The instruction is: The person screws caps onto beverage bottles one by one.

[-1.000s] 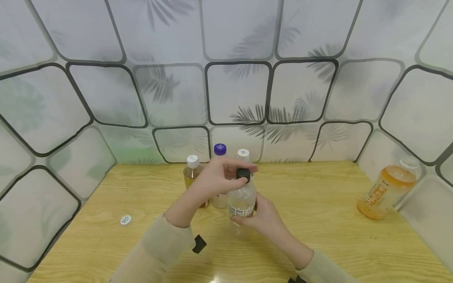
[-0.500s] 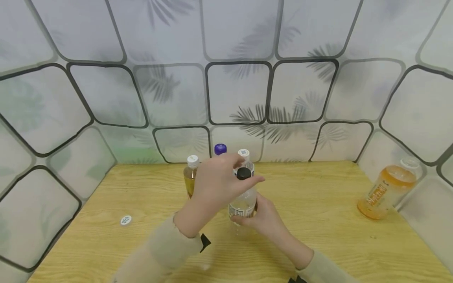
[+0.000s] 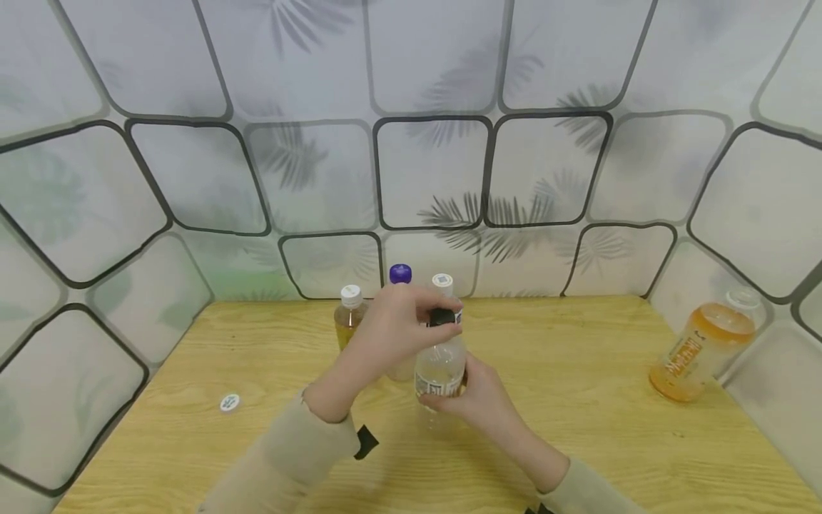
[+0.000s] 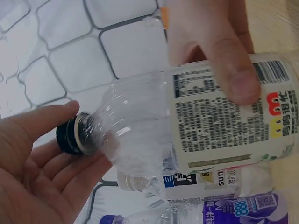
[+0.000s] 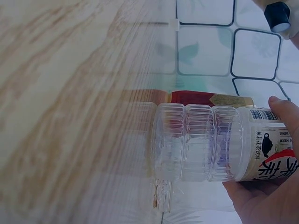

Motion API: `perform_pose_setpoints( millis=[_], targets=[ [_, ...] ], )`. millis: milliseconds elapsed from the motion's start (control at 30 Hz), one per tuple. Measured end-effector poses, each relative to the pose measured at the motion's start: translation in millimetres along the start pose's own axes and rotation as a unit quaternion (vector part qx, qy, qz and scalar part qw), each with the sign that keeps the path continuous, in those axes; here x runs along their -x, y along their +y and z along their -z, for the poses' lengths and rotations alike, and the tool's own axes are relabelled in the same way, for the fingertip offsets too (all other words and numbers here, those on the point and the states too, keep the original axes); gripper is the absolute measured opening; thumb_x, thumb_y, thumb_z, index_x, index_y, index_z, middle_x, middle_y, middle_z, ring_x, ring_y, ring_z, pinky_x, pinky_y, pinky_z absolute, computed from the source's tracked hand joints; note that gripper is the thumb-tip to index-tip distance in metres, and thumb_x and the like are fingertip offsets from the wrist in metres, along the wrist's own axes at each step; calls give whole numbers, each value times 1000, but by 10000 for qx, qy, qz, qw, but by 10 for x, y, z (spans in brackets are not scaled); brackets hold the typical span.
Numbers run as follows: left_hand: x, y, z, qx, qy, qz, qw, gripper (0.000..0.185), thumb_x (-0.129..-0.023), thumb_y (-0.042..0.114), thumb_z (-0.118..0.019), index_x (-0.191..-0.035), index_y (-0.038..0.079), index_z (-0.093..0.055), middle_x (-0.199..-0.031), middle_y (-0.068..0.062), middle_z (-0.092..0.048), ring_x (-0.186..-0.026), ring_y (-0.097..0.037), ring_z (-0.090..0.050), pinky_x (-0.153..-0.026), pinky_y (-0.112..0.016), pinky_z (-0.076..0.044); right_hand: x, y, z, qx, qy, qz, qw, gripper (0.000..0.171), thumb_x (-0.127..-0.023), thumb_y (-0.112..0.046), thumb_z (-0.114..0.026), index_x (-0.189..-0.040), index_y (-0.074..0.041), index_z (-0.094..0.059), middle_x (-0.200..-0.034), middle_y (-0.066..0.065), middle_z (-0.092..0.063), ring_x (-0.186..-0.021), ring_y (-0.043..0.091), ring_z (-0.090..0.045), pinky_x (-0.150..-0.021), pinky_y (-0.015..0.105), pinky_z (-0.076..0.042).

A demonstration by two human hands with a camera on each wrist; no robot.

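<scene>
A clear, label-wrapped plastic bottle (image 3: 442, 363) stands upright on the table, with no drink visible inside. My right hand (image 3: 483, 392) grips it round the label, thumb across the front in the left wrist view. At its neck sits a black cap (image 4: 74, 134). My left hand (image 3: 388, 325) holds this cap from above, thumb on one side and fingers on the other. The right wrist view shows the bottle's ridged lower part (image 5: 201, 142) below my right hand.
Just behind are a white-capped tea bottle (image 3: 348, 321), a purple-capped bottle (image 3: 400, 274) and another white-capped bottle (image 3: 442, 283). A loose white cap (image 3: 229, 402) lies on the table (image 3: 578, 428) at left. An orange drink bottle (image 3: 700, 350) stands at right by the wall.
My left hand turned and spread round the black cap half a second ago, then came back to close its thumb and fingers about it. The right hand and bottle stayed in place.
</scene>
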State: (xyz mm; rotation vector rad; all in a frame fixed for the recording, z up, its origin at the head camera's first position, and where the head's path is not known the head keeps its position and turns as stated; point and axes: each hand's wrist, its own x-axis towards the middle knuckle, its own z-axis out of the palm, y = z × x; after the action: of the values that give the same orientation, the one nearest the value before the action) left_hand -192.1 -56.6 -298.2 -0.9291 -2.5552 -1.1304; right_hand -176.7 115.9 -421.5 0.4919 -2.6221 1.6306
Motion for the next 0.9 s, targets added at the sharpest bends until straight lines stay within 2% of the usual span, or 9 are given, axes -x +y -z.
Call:
perform_pose_setpoints(
  millis=[167,300,433,500,567,633,700,800,900],
  targets=[
    [-38,-82,53,954,-761,85,9925,34,-96,7,-79,-129,4,-76,-128,-12,-78,-106,-19,-77,-86,-23,-62,5,17,6,-34,-91,25,9999,68,-81,-18,-94,-139,-5,-62,-128,12,-74,-118,28,-71,-95,38,-61],
    [-28,-19,28,925,-427,384,9941,51,-91,22,-86,-138,9,-71,-140,-7,-72,-128,-25,-71,-105,-36,-60,7,16,7,-4,-96,29,9999,67,-81,-16,-94,-138,-5,-62,-128,13,-74,-119,30,-71,-97,41,-61],
    [1,106,-12,-563,608,259,9962,61,-81,48,-92,-131,16,-76,-130,2,-78,-113,-21,-77,-92,-36,-64,4,-1,9,114,-59,49,9999,66,-80,-16,-95,-136,-6,-63,-126,11,-74,-117,29,-72,-97,39,-61],
    [22,149,-42,-1532,1123,-14,9818,58,-78,56,-91,-119,17,-81,-112,3,-83,-89,-16,-79,-71,-29,-62,7,-11,13,127,-72,41,9999,65,-80,-16,-95,-136,-6,-63,-126,11,-74,-117,29,-72,-96,40,-61],
    [49,179,-77,-2292,1465,-252,9620,49,-77,61,-90,-98,17,-82,-86,4,-80,-62,-11,-67,-50,-22,-48,13,-18,18,76,-86,17,9999,65,-80,-16,-94,-136,-6,-63,-127,11,-74,-117,31,-72,-97,43,-61],
    [75,200,-110,-2795,1658,-355,9451,45,-76,62,-89,-79,19,-75,-65,8,-67,-48,-6,-48,-42,-18,-30,20,-21,22,13,-103,-18,9999,64,-81,-15,-94,-136,-6,-63,-128,12,-74,-118,32,-72,-98,45,-62],
    [92,209,-131,-3049,1695,-353,9365,47,-77,61,-89,-69,20,-67,-55,9,-54,-45,-4,-35,-42,-17,-20,26,-21,23,-9,-92,-42,9999,65,-81,-16,-94,-137,-6,-63,-128,12,-74,-119,32,-71,-99,47,-61],
    [98,200,-131,-2855,1543,-262,9455,38,-79,54,-91,-72,21,-72,-57,11,-57,-47,-3,-39,-42,-16,-24,30,-21,20,-33,-46,-63,10000,66,-80,-17,-94,-137,-6,-63,-128,12,-75,-118,30,-71,-98,45,-61],
    [80,148,-97,-2064,1164,-185,9713,25,-82,43,-92,-89,20,-83,-74,9,-75,-58,-4,-57,-50,-16,-43,32,-18,15,-62,14,-81,9999,68,-79,-18,-95,-138,-7,-64,-127,10,-75,-117,27,-71,-96,40,-60]
  ],
)
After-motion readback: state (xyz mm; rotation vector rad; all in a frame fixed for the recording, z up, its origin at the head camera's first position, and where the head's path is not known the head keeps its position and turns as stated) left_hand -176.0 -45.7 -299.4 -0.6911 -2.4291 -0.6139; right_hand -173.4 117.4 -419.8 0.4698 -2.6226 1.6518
